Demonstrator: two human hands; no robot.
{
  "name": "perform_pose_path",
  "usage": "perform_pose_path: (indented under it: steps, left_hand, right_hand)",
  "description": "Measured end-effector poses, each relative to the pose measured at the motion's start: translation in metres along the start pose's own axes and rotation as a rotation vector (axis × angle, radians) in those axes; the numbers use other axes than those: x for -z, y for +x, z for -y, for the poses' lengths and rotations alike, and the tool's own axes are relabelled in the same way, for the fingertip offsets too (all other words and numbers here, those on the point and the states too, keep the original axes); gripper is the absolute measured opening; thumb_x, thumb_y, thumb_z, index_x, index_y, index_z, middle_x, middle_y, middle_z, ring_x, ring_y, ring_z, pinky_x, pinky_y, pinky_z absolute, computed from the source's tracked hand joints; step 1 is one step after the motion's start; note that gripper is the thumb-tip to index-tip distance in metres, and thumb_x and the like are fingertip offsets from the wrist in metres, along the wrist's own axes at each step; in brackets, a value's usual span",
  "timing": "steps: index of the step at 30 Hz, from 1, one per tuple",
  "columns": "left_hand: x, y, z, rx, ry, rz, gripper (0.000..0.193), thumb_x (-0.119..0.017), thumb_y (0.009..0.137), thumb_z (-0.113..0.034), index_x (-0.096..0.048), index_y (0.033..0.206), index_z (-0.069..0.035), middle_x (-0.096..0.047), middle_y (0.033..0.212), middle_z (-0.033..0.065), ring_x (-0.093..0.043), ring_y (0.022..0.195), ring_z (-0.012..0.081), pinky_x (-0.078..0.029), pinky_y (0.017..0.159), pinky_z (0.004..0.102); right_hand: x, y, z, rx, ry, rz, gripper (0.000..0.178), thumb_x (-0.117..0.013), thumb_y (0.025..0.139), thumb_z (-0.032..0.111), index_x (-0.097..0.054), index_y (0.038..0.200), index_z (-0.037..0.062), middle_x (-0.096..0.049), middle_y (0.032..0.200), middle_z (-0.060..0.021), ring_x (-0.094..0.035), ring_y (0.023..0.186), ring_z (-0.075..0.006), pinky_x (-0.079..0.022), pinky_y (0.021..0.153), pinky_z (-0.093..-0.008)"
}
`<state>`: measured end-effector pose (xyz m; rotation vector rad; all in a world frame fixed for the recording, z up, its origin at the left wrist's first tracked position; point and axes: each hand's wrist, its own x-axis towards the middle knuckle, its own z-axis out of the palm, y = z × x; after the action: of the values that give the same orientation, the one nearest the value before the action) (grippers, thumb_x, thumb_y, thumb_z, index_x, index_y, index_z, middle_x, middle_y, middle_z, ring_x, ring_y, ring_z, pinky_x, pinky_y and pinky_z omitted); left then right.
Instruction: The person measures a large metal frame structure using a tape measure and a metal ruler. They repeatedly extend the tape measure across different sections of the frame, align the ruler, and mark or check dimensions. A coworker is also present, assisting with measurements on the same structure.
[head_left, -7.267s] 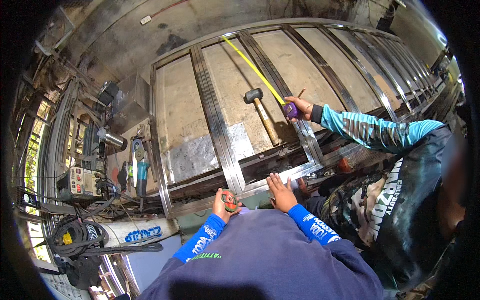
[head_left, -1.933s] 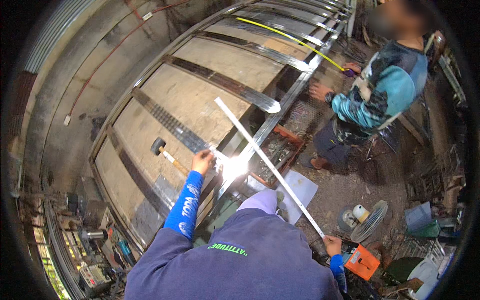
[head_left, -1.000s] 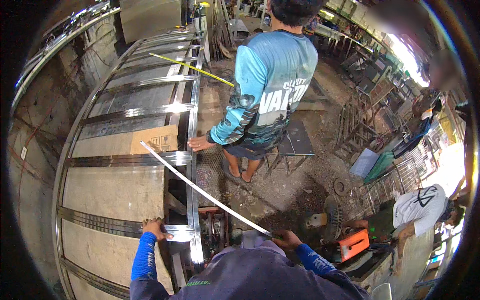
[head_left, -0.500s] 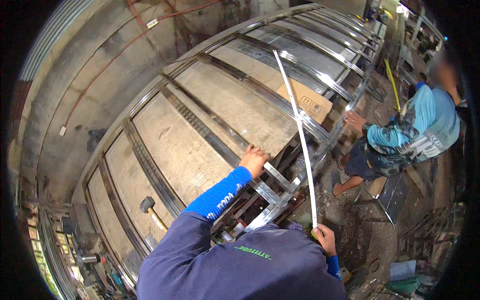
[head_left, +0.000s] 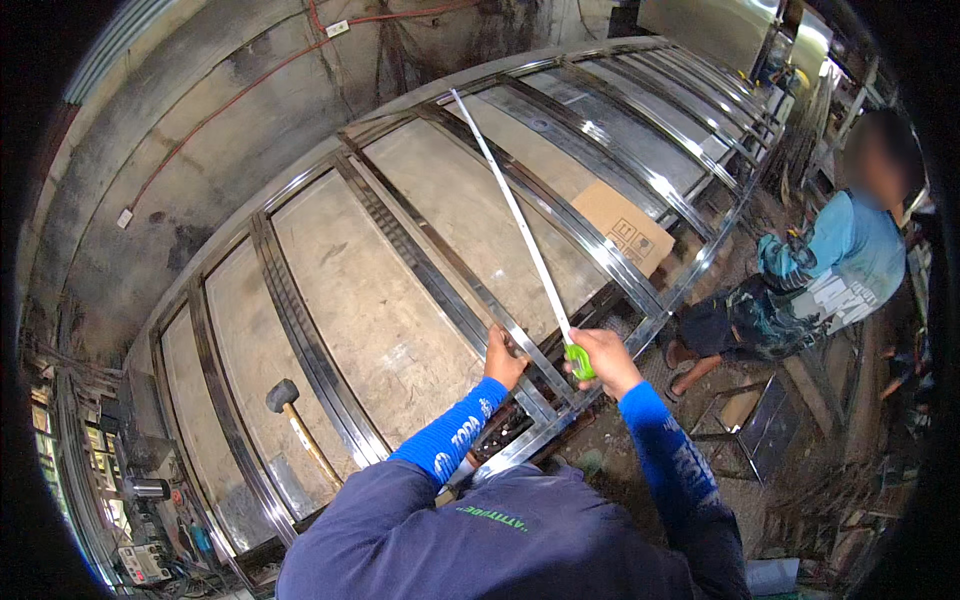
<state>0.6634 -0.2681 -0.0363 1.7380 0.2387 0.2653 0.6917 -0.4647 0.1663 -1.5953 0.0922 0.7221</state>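
My right hand (head_left: 606, 362) is closed around a green tape measure (head_left: 579, 363). Its pale blade (head_left: 515, 215) is drawn out and slants up and left across the bars of a shiny metal frame (head_left: 372, 208). Close by on the left, my left hand (head_left: 506, 360) is wrapped round a metal tube (head_left: 462, 278) of that frame near its front rail; part of the grip is hidden. Both forearms wear blue sleeves. Beneath the bars lies a large, dusty, tan board (head_left: 330, 270).
A mallet (head_left: 283, 394) lies on the frame at the left. Flattened cardboard (head_left: 622, 230) sits under the bars at the right. A co-worker (head_left: 840, 260) in a light blue top is beyond the frame's right side. A concrete wall (head_left: 240, 120) runs behind.
My right hand has come up and left with the tape measure, nearer my left hand, and the blade has swung left over the frame. The co-worker has drawn a hand back from the frame.
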Motion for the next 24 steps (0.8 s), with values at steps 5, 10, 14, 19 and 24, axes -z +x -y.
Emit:
perform_pose_path:
  steps: [5,10,14,19,24]
  left_hand:
    - [0.002,-0.004,0.016,-0.125,-0.020,-0.050,0.072,-0.078,0.075,0.009,-0.036,0.132,0.002,-0.062,0.131,0.0187,-0.065,0.113,0.0272,-0.053,0.096,0.0368]
    - [0.003,-0.006,0.013,-0.046,0.079,-0.018,0.081,-0.079,0.076,0.007,-0.030,0.140,0.003,-0.062,0.135,0.0193,-0.067,0.114,0.0302,-0.051,0.100,0.0384]
    - [0.004,-0.006,0.009,-0.018,0.070,-0.025,0.075,-0.074,0.079,0.008,-0.029,0.139,0.003,-0.063,0.135,0.0208,-0.067,0.117,0.0325,-0.051,0.099,0.0387]
    - [0.003,-0.006,0.006,0.019,0.000,-0.018,0.073,-0.072,0.079,0.012,-0.030,0.138,0.002,-0.064,0.136,0.0209,-0.067,0.118,0.0322,-0.052,0.097,0.0391]
    - [0.006,-0.009,-0.002,0.040,0.091,-0.040,0.073,-0.072,0.079,0.012,-0.030,0.138,0.003,-0.064,0.135,0.0205,-0.068,0.115,0.0310,-0.054,0.094,0.0385]
  right_hand:
    - [-0.039,0.072,0.019,0.009,-0.057,0.003,0.038,-0.064,0.099,0.042,-0.067,0.095,0.0034,-0.068,0.078,-0.0061,-0.068,0.062,-0.0164,-0.052,0.041,-0.0326]
    - [-0.070,0.142,0.046,0.040,-0.193,0.003,0.043,-0.067,0.095,0.041,-0.067,0.084,-0.0005,-0.065,0.071,-0.0099,-0.069,0.062,-0.0223,-0.054,0.044,-0.0371]
    - [-0.088,0.183,0.061,0.006,-0.261,-0.026,0.047,-0.068,0.093,0.043,-0.067,0.087,-0.0036,-0.066,0.073,-0.0126,-0.068,0.062,-0.0247,-0.056,0.048,-0.0403]
    - [-0.097,0.211,0.065,-0.014,-0.281,-0.064,0.049,-0.068,0.093,0.043,-0.067,0.093,-0.0061,-0.067,0.077,-0.0143,-0.069,0.065,-0.0253,-0.057,0.049,-0.0421]
    - [-0.098,0.220,0.068,-0.035,-0.298,-0.060,0.050,-0.068,0.094,0.043,-0.065,0.093,-0.0067,-0.066,0.077,-0.0147,-0.068,0.063,-0.0241,-0.056,0.046,-0.0412]
